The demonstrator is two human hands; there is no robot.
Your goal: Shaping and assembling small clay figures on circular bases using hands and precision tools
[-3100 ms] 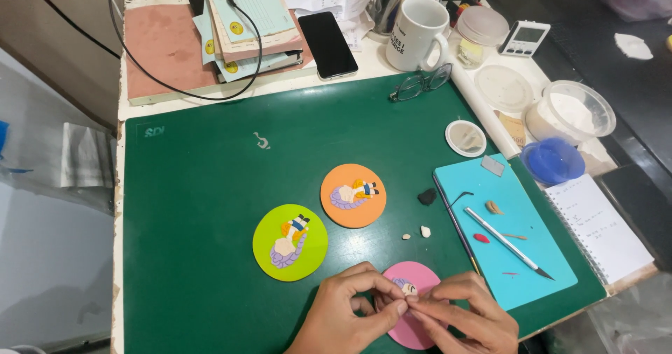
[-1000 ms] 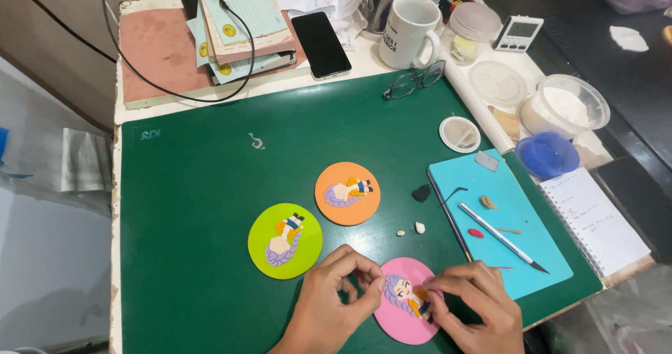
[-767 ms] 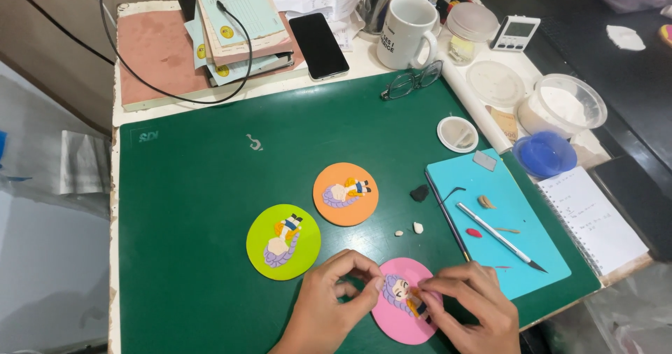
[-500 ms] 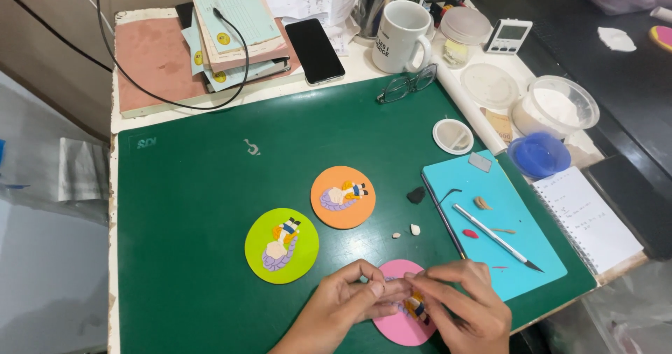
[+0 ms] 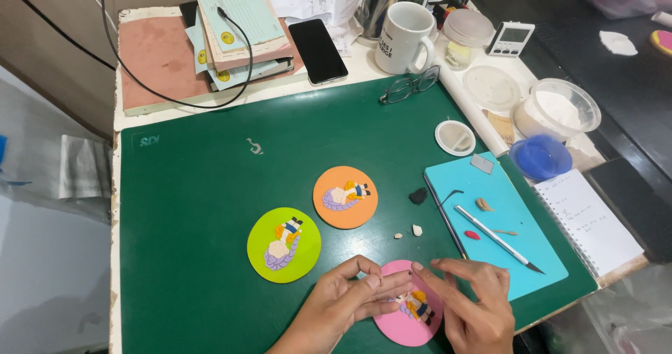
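A pink round disc [image 5: 409, 324] with a small clay figure on it lies at the near edge of the green cutting mat [image 5: 210, 207]. My left hand [image 5: 346, 305] rests on the disc's left side, fingertips pressed by the figure. My right hand [image 5: 472, 305] touches the disc's right side with fingers spread, one fingertip near its top edge. Neither hand grips the disc. A green disc [image 5: 283, 245] and an orange disc [image 5: 345, 197], each bearing a clay figure, lie just beyond.
A light blue sheet [image 5: 500, 235] holds a slim modelling tool [image 5: 497, 238] and clay bits. Small clay pieces [image 5: 418, 196] lie on the mat. Behind are a white mug [image 5: 404, 37], glasses [image 5: 409, 86], a phone [image 5: 318, 51], stacked notebooks [image 5: 238, 28], a blue lid [image 5: 540, 156] and a powder tub [image 5: 560, 110].
Both hands have stayed at the pink disc, fingers shifting around the clay figure. The view has shifted slightly; nothing else on the mat has moved.
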